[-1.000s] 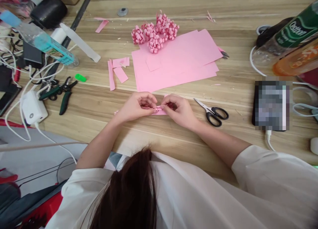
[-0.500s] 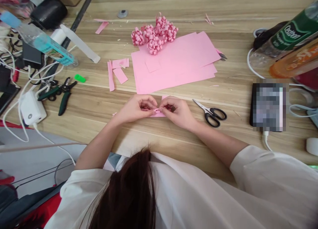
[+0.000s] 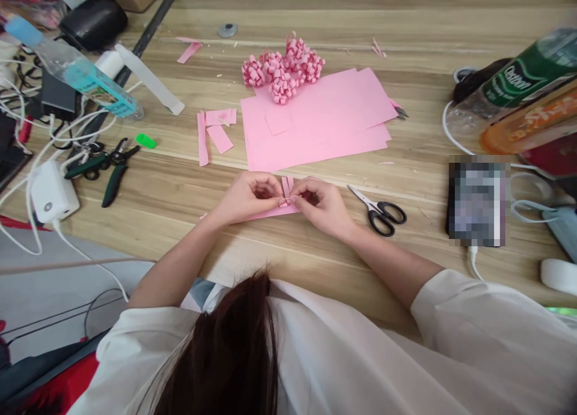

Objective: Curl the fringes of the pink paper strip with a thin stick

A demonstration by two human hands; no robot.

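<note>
Close together near the front of the table, my left hand (image 3: 250, 197) and my right hand (image 3: 323, 205) pinch a small pink paper piece with looped strips (image 3: 285, 202). Both hands are closed, thumbs against fingertips; part of the piece is hidden by the fingers. Pink paper (image 3: 265, 212) lies flat under the hands, and narrow pink strips (image 3: 287, 185) show between them. Beyond the hands are pink paper sheets (image 3: 315, 121), with a cluster of curled pink paper flowers (image 3: 283, 69) at their back edge. Black-handled scissors (image 3: 381, 214) rest right of my right hand.
Pink paper scraps (image 3: 219, 133) lie left of the sheets. Farther left are green-handled pliers (image 3: 115, 169), a green cap (image 3: 145, 141), a blue-capped bottle (image 3: 90, 84) and tangled white cables. On the right stand a device with a blurred screen (image 3: 478, 202) and leaning bottles (image 3: 514, 78).
The fingers have shifted slightly around the small paper piece, so its loops and the strips behind it show more. The view has moved a little. The hands stay close together.
</note>
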